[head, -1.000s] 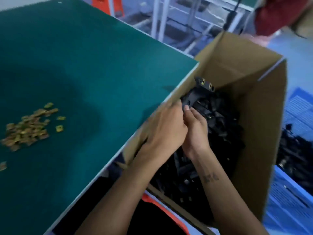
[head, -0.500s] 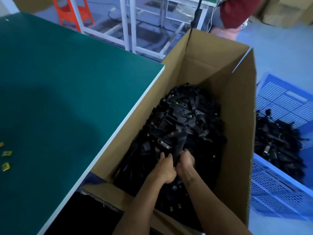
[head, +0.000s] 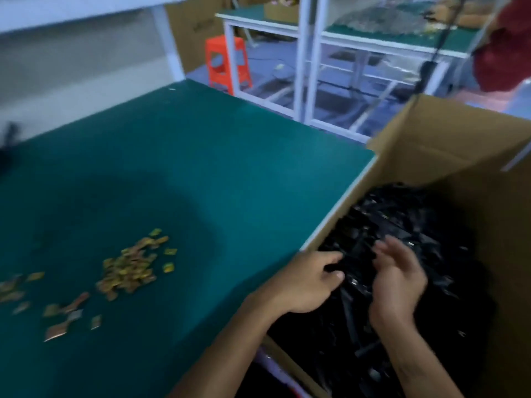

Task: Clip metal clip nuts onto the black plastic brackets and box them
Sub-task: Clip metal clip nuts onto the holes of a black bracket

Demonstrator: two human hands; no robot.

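The black plastic brackets (head: 408, 225) lie heaped in the cardboard box (head: 459, 145), directly under and beyond both hands, so by my reckoning a good deal of the boxing is done (whether every bracket there carries its clip I cannot tell through the blur). A fair scatter of metal clip nuts (head: 129, 268) remains well off to the left of the left hand, on the green table (head: 201, 168), which suggests many more brackets are to be fitted.

The left hand (head: 304, 282) hangs over the box's near edge with fingers loosely curled, touching the pile; I cannot make out anything pinched in it. The right hand (head: 399, 280), just beside it over the heap, is spread with fingers relaxed and holds nothing visible.

Beyond the table stands an orange stool (head: 227, 64).
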